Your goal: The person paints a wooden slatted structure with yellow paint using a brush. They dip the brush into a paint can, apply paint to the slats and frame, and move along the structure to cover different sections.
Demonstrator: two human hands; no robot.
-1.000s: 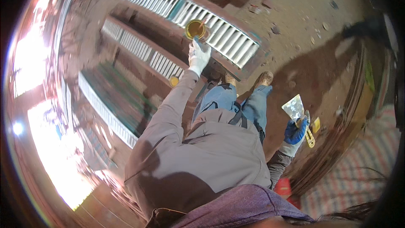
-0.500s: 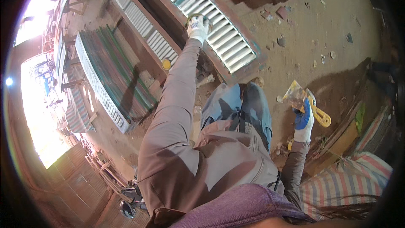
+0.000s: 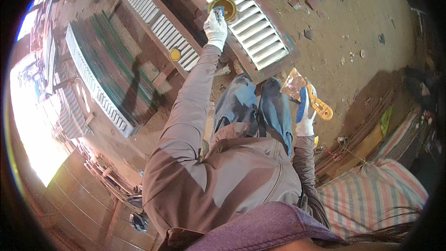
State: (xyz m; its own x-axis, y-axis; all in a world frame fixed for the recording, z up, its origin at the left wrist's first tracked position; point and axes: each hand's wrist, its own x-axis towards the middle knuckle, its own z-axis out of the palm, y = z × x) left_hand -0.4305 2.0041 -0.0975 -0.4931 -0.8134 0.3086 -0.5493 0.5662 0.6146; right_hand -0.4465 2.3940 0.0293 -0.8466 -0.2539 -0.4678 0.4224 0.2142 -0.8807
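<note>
My left hand (image 3: 215, 30), in a white glove, reaches out over the louvred shutter (image 3: 258, 35) in front of me. Its fingers are closed at the left rim of a round, open-topped tin (image 3: 229, 5) with a yellowish inside. Something blue shows at the fingertips, too small to make out. In my right hand (image 3: 305, 111), gloved in white and blue, is a putty knife (image 3: 320, 106) with a yellow handle. Its broad blade, smeared with a yellowish-brown substance, points up and left, close to the near corner of the shutter.
A second louvred panel (image 3: 160, 30) lies to the left, with a small yellow-topped container (image 3: 174, 55) on it. Further left is a stack of green-edged shutters (image 3: 111, 65). Debris dots the dirt floor (image 3: 334, 42). A striped sack (image 3: 371, 195) lies at the lower right.
My left hand has shifted to the tin's left side, and the tin's opening now shows. The right hand has moved left with the putty knife, nearer the shutter.
</note>
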